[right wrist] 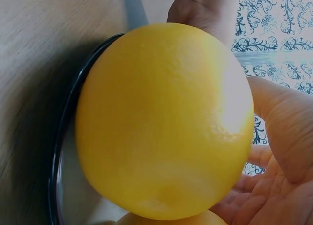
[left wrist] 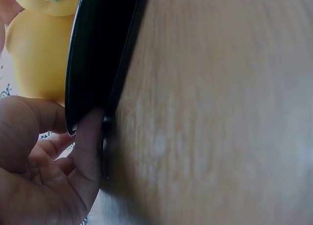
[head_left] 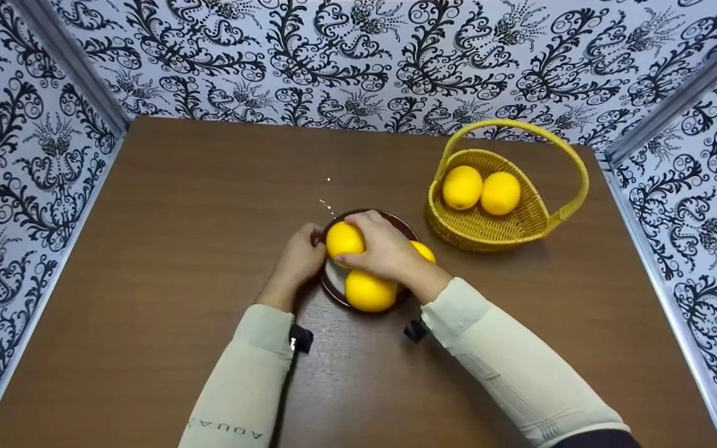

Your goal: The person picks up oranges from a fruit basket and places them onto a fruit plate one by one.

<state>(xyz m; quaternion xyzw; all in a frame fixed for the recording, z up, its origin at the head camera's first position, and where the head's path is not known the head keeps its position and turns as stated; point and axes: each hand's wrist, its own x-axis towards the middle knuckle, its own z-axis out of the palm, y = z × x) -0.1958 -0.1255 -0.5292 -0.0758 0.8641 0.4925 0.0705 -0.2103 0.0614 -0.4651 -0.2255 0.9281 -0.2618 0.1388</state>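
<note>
A dark-rimmed plate [head_left: 401, 226] with a pale middle stands on the table, holding yellow-orange oranges. My left hand [head_left: 299, 256] pinches the plate's left edge; in the left wrist view, the dark side of the plate [left wrist: 100, 54] sits between thumb and fingers. My right hand [head_left: 383, 246] reaches over the plate and grips an orange [head_left: 344, 240] at its left side. Nearer to me lies another orange [head_left: 370, 291], and a third orange [head_left: 424, 251] shows partly behind the right wrist. A large orange [right wrist: 166, 122] fills the right wrist view, hiding part of the plate.
A yellow wicker basket [head_left: 483, 242] with a tall handle stands behind and right of the plate, with two oranges [head_left: 462, 187] inside. Small pale specks [head_left: 326, 204] lie behind the plate. Patterned panels [head_left: 358, 62] enclose the brown table [head_left: 209, 186] at the back and sides.
</note>
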